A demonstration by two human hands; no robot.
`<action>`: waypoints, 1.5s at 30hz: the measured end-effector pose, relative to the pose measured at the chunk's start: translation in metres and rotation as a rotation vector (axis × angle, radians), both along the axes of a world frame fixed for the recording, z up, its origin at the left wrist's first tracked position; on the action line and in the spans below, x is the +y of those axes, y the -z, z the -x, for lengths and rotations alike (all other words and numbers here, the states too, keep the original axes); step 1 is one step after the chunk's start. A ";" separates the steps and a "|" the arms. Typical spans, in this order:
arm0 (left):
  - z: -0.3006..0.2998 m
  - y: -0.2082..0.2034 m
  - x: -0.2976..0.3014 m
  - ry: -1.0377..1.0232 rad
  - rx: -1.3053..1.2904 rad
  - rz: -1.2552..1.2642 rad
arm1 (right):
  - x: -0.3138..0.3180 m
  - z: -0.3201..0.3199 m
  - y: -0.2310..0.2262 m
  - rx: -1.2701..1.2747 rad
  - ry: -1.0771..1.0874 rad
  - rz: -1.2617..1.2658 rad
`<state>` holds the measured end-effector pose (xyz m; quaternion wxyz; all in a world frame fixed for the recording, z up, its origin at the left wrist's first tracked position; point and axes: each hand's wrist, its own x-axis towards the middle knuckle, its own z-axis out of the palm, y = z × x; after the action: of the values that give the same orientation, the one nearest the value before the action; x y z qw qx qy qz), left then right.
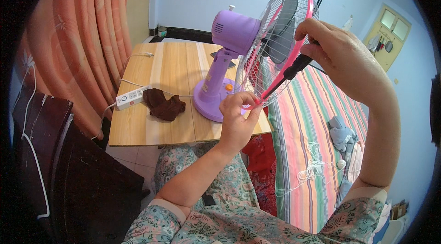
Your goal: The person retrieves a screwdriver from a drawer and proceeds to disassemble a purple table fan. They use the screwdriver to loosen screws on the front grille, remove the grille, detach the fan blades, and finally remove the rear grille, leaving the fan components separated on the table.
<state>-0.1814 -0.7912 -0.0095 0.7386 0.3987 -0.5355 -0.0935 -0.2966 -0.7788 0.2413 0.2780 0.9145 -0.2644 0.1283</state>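
Note:
A purple table fan (pixel 235 31) stands on the wooden table, its wire guard (pixel 257 58) ringed by a pink rim (pixel 310 2) and grey blades (pixel 281 42) showing inside. My right hand (pixel 342 51) is raised beside the guard, closed around the black handle of a screwdriver (pixel 297 66). The screwdriver slants down along the rim, and its tip reaches the rim's lower edge. There my left hand (pixel 239 122) pinches the rim between thumb and fingers, close to the tip. Whether a screw sits at that spot is hidden by my fingers.
On the wooden table (pixel 133 127) lie a brown cloth (pixel 164 105), a white power strip (pixel 133 98) and a cable. A striped bed (pixel 298 138) at right holds tangled white cord (pixel 312 163) and clothes (pixel 342 134). Dark furniture (pixel 87 175) and orange curtains (pixel 78 28) flank the left.

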 end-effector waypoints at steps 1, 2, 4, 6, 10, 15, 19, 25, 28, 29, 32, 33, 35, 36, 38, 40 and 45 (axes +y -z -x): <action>0.000 0.001 -0.001 0.005 0.001 0.003 | -0.001 0.002 0.000 -0.007 -0.088 0.019; -0.001 0.002 -0.001 0.010 0.001 0.007 | -0.001 0.003 -0.002 -0.024 -0.060 -0.083; -0.002 0.003 -0.001 0.015 0.000 0.005 | 0.001 0.003 -0.007 -0.057 -0.003 -0.287; -0.002 0.001 0.001 0.013 -0.004 -0.007 | -0.004 0.004 -0.003 -0.064 -0.030 -0.221; 0.000 0.002 -0.003 0.036 0.024 -0.008 | 0.011 -0.019 -0.007 0.081 0.491 -0.082; -0.001 0.002 -0.001 0.019 0.013 0.013 | -0.003 0.004 0.002 -0.029 -0.008 -0.147; -0.002 0.003 -0.001 0.033 0.021 0.012 | -0.006 0.005 0.007 -0.071 -0.133 -0.131; 0.001 0.003 -0.003 0.034 0.018 0.026 | 0.004 -0.006 -0.004 0.013 0.130 -0.042; -0.001 0.002 -0.001 0.025 0.012 0.020 | 0.000 0.004 0.004 -0.116 -0.086 -0.072; -0.003 0.002 -0.001 0.025 0.009 0.014 | 0.000 0.004 0.004 -0.136 -0.094 -0.095; -0.002 0.004 -0.004 0.040 0.030 0.019 | 0.002 0.003 0.000 -0.095 0.008 -0.163; -0.001 0.005 -0.004 0.048 0.041 0.025 | 0.005 -0.001 -0.006 -0.021 0.115 -0.189; 0.000 0.003 -0.003 0.046 0.028 0.021 | 0.007 -0.005 -0.008 0.043 0.217 -0.205; 0.000 0.002 -0.003 0.046 0.022 0.020 | 0.007 -0.006 -0.008 0.033 0.213 -0.195; 0.000 0.001 -0.001 0.021 0.007 0.014 | 0.004 -0.005 -0.007 0.022 0.127 -0.215; -0.001 0.002 -0.001 0.015 0.001 0.008 | -0.003 0.002 -0.007 0.017 -0.032 -0.276; -0.002 0.004 -0.002 0.013 0.018 0.007 | 0.009 0.002 -0.007 -0.016 0.043 -0.293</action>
<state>-0.1794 -0.7930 -0.0136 0.7441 0.3916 -0.5319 -0.1001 -0.2984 -0.7694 0.2482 0.1422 0.9384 -0.3020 0.0895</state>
